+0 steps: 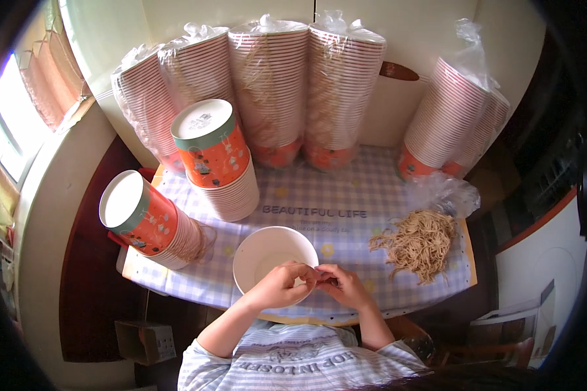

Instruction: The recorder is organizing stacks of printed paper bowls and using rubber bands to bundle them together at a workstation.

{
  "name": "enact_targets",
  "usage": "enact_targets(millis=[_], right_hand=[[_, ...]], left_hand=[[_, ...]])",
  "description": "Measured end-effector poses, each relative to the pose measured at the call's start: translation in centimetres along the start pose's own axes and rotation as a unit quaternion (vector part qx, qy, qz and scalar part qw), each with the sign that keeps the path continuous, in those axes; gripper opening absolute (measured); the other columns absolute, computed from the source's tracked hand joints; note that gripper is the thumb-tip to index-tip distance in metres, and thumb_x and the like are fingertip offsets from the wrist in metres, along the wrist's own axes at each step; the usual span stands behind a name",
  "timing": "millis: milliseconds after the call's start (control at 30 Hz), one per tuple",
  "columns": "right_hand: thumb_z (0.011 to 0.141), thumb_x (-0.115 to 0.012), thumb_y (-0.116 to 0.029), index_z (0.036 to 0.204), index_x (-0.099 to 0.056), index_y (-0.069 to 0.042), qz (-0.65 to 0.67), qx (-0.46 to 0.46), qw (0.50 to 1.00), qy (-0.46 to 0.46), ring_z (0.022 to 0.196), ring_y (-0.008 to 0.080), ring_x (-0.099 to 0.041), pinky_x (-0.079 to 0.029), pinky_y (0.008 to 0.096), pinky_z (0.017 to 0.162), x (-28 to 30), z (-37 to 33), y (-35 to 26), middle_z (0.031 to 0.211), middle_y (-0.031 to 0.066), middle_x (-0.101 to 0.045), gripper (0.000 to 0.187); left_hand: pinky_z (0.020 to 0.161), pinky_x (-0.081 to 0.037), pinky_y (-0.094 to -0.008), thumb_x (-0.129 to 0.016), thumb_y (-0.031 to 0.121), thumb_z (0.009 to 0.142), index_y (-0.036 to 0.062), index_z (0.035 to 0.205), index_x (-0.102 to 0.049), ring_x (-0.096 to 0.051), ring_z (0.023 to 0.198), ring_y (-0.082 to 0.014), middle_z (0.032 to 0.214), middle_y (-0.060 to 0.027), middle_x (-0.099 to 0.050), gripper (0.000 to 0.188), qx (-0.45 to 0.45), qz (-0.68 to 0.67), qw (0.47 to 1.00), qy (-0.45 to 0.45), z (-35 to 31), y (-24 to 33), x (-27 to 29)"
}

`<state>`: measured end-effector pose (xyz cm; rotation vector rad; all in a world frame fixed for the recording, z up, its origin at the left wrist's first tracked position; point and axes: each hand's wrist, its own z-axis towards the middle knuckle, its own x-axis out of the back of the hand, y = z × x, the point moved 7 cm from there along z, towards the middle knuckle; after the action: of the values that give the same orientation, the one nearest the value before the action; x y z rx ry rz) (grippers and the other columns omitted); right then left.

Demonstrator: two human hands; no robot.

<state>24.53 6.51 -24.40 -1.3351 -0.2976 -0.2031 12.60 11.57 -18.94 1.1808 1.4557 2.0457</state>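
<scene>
An open white paper bucket (261, 251) stands at the near edge of the table, with its mouth facing up. My left hand (282, 285) reaches over its near rim, fingers closed in a pinch at the right side of the rim. My right hand (343, 287) meets it there from outside the bucket, fingertips also pinched together. What lies between the fingertips is too small and too covered to make out. To the right is a loose heap of tan twine cords (424, 241).
Two shorter stacks of upturned orange and green paper buckets (218, 156) (151, 218) stand left, the nearer with cord at its side. Tall plastic-wrapped bucket stacks (270, 85) line the back; more wrapped stacks (447, 111) stand right. A crumpled clear bag (447, 192) touches the twine. Checked cloth (365, 186) covers the table.
</scene>
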Motion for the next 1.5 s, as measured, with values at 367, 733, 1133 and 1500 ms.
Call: enact_targets(millis=[367,733,1133,1500], right_hand=[[0.080,-0.061,-0.013,0.113,-0.047,-0.010,-0.024,-0.006,0.999,0.025,0.073,0.0174,-0.061,-0.048,0.0284,0.064,0.3,-0.3,1.8,0.085,0.0099,-0.062,0.035],[0.078,-0.064,-0.010,0.111,-0.050,-0.009,0.058,-0.053,0.991,0.111,0.068,0.0146,-0.059,-0.047,0.0261,0.061,1.9,-0.9,2.2,0.077,0.0069,-0.061,0.036],[0.079,-0.060,-0.002,0.110,-0.050,-0.003,0.048,0.019,0.997,0.059,0.064,0.0047,-0.051,-0.040,0.0187,0.055,5.6,-2.5,-2.9,0.074,-0.0003,-0.057,0.033],[0.083,-0.057,-0.003,0.093,-0.054,-0.001,0.056,0.031,0.993,0.100,0.067,0.0029,-0.051,-0.043,0.0172,0.059,5.8,0.3,-3.7,0.079,0.0006,-0.057,0.011]], left_hand=[[0.070,-0.045,-0.0272,-0.052,0.013,0.083,-0.0019,0.087,-0.055,-0.056,0.078,-0.0134,0.080,-0.0076,-0.061,0.016,0.041,-0.133,0.975,-0.171,3.1,0.8,-1.8],[0.069,-0.046,-0.0255,-0.053,0.010,0.085,-0.0029,0.090,-0.057,-0.058,0.074,-0.0118,0.078,-0.0073,-0.062,0.014,0.037,-0.052,0.988,-0.140,5.1,-2.6,-3.0],[0.072,-0.046,-0.0252,-0.048,-0.001,0.084,-0.0017,0.100,-0.056,-0.058,0.080,-0.0118,0.088,-0.0081,-0.063,0.018,0.045,-0.198,0.972,-0.118,5.2,-2.9,-2.6],[0.067,-0.045,-0.0213,-0.051,0.006,0.087,-0.0017,0.098,-0.055,-0.055,0.074,-0.0075,0.085,-0.0050,-0.061,0.014,0.095,-0.260,0.953,-0.127,5.2,-2.5,-2.7]])
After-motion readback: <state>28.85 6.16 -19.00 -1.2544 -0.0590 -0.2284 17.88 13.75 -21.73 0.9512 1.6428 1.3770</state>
